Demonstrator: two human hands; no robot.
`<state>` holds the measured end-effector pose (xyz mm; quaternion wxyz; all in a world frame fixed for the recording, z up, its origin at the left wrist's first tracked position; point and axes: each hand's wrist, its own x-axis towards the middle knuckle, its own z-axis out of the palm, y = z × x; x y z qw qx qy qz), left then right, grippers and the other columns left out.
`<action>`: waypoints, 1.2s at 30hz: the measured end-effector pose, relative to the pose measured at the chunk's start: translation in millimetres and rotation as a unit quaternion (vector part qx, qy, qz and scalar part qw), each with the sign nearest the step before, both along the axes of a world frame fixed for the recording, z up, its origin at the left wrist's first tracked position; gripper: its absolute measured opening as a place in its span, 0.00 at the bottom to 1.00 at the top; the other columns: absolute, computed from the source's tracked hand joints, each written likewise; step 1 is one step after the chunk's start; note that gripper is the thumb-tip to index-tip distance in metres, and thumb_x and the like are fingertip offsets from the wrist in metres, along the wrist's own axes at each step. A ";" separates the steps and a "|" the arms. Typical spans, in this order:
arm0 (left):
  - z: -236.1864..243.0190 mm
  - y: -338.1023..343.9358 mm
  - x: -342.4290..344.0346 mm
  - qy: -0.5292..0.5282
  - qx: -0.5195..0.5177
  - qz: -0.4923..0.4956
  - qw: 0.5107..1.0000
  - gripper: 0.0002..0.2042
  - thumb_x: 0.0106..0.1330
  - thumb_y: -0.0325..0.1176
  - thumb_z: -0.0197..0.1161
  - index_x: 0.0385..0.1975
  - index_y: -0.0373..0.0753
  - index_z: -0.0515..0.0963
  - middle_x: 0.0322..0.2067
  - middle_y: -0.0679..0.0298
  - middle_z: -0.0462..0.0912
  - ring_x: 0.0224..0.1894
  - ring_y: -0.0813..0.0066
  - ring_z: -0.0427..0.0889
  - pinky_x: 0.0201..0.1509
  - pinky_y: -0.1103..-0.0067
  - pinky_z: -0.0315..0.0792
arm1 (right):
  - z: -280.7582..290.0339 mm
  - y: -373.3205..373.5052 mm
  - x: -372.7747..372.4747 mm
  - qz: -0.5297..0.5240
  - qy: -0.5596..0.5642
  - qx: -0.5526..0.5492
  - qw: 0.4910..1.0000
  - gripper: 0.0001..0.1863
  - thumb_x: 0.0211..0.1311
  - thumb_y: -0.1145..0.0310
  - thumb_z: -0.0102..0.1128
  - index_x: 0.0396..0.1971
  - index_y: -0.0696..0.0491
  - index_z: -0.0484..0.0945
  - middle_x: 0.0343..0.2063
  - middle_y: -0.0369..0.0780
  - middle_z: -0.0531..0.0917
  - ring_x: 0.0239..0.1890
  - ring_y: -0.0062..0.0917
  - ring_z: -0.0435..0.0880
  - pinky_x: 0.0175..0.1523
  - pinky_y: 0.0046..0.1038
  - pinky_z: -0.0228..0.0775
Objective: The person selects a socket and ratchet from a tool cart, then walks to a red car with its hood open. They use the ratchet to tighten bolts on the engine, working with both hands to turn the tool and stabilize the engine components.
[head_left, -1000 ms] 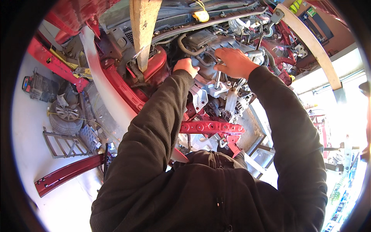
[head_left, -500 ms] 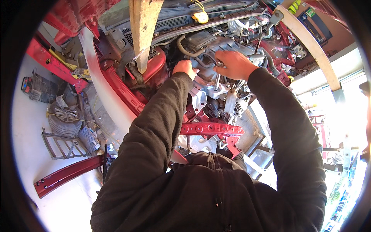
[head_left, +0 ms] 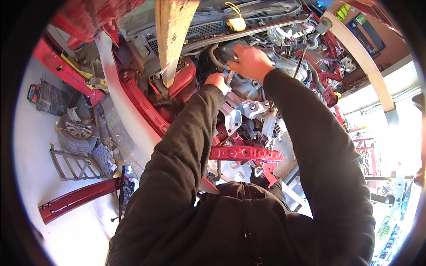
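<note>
I can't read any wording or number from here. The plainest label is a small green one (head_left: 360,18) at the far right, with pale marks on it; it stands at the edge of a dark panel (head_left: 372,36) against the brown wall, and its marks are too small to make out. On the far side, the yellow gadget with a cord loop (head_left: 236,24) shows no print I can read at this size. At the left, the dark case with a red part (head_left: 43,98) is just as illegible to me. Nor can I read any marking on the metal tool (head_left: 229,78) between my left hand (head_left: 216,82) and right hand (head_left: 251,61).
</note>
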<state>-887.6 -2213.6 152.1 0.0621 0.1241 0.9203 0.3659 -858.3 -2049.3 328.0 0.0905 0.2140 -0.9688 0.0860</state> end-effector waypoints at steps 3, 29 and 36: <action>5.3 -1.4 1.1 0.005 -0.009 -0.010 1.000 0.17 0.53 0.37 0.85 0.40 0.37 0.90 0.41 0.48 0.93 0.49 0.48 0.92 0.56 0.61 0.83 | -14.4 -3.8 -11.1 0.031 0.005 0.017 0.999 0.23 0.67 0.50 0.70 0.48 0.54 0.80 0.42 0.51 0.91 0.47 0.53 0.90 0.53 0.53 0.81; 79.0 -18.6 -3.7 0.008 0.228 0.080 0.970 0.18 0.76 0.47 0.61 0.42 0.35 0.85 0.32 0.53 0.89 0.31 0.59 0.88 0.37 0.67 0.80 | 17.2 25.8 41.6 0.145 -0.092 0.026 0.985 0.16 0.56 0.80 0.63 0.46 0.54 0.85 0.44 0.46 0.83 0.50 0.50 0.86 0.55 0.47 0.78; 99.3 2.0 -5.2 -0.333 0.554 0.061 0.761 0.20 0.80 0.51 0.55 0.52 0.38 0.75 0.33 0.52 0.89 0.28 0.58 0.87 0.32 0.60 0.78 | 28.5 20.9 40.2 0.124 -0.093 0.043 0.987 0.15 0.63 0.72 0.64 0.49 0.53 0.86 0.43 0.46 0.88 0.49 0.50 0.88 0.54 0.47 0.80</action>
